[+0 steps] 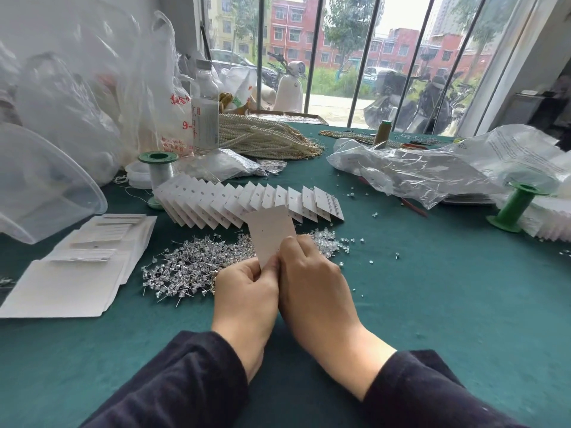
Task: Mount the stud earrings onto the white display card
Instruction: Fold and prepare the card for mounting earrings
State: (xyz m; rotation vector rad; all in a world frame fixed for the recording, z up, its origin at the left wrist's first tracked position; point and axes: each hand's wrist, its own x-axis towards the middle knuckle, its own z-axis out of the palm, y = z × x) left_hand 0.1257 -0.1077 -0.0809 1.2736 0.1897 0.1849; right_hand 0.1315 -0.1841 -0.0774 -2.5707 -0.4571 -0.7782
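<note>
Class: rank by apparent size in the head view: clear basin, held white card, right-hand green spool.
1. clear basin
2. held white card and green spool look alike; the card sits nearer the camera, so unranked.

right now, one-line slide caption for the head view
Left hand and right hand hold a white display card above loose stud earrings on green cloth.

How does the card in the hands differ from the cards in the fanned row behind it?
The held card is lifted, pinched at its lower end by the left hand and right hand; the row of cards lies overlapped on the green cloth. The row's rightmost card carries studs; the held card's visible side shows none. The held card looks greyer than the row. Both are small rectangular cards.
</note>
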